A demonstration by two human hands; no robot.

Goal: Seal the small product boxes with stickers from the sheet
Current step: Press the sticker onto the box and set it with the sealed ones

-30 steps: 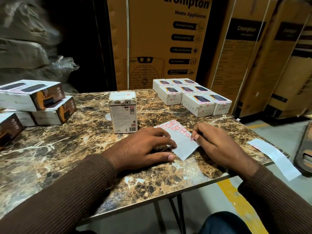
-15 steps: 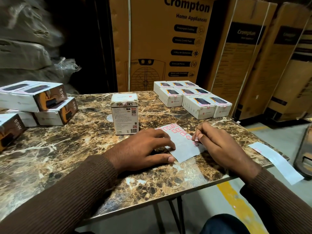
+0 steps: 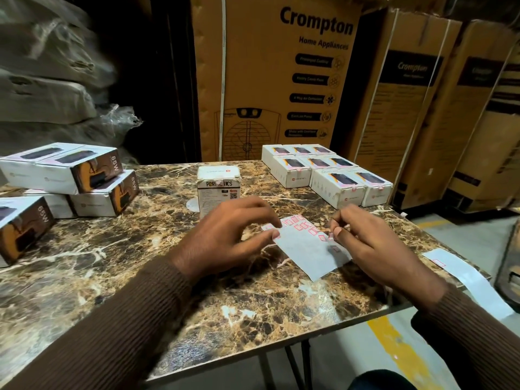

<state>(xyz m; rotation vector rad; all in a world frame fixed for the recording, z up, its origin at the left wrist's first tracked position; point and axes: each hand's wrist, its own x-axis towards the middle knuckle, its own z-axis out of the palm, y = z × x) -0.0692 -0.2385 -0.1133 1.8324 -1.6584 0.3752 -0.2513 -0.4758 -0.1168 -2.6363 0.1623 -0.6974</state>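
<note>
A white sticker sheet point(image 3: 309, 246) with small red-edged stickers lies on the marble table point(image 3: 140, 271) in front of me. My left hand point(image 3: 230, 235) hovers over the sheet's left edge, thumb tip touching it, fingers loosely bent. At the sheet's right edge my right hand point(image 3: 365, 243) pinches a small sticker point(image 3: 331, 235) between thumb and forefinger. One small white product box point(image 3: 219, 190) stands upright just beyond my left hand. A group of several white boxes point(image 3: 329, 173) sits at the far right of the table.
More boxes marked 65W point(image 3: 64, 175) are stacked at the table's left. A used backing strip point(image 3: 467, 280) hangs over the right table edge. Tall Crompton cartons point(image 3: 281, 80) stand behind the table, wrapped bundles point(image 3: 47, 80) at the back left.
My left hand has lifted off the sheet, leaving only the thumb on it. My right hand's fingers have drawn up from the sheet's edge with a sticker pinched between them.
</note>
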